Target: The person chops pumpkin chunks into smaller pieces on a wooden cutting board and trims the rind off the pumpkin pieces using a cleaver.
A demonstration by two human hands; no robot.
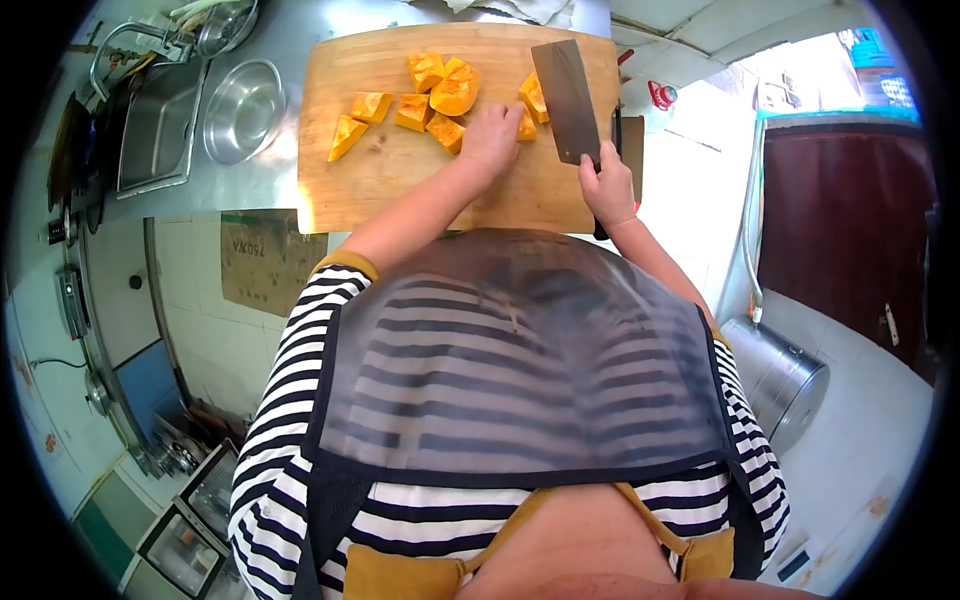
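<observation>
Chunks of orange pumpkin (455,90) lie spread over a wooden cutting board (390,190). My left hand (490,140) reaches across the board, its fingers curled against a small pumpkin piece (527,126) that is partly hidden by them. Wrapped round the handle of a cleaver (566,100) is my right hand (608,187), at the board's right side. The broad blade points away from me, beside another pumpkin piece (534,97) to its left. More cut pieces (347,137) sit toward the board's left.
A metal bowl (244,112) stands left of the board on the steel counter (275,50), next to a sink (157,130) with a faucet (130,28). Right of the board is a plastic bottle with a red cap (661,96). A large metal pot (770,380) stands low at the right.
</observation>
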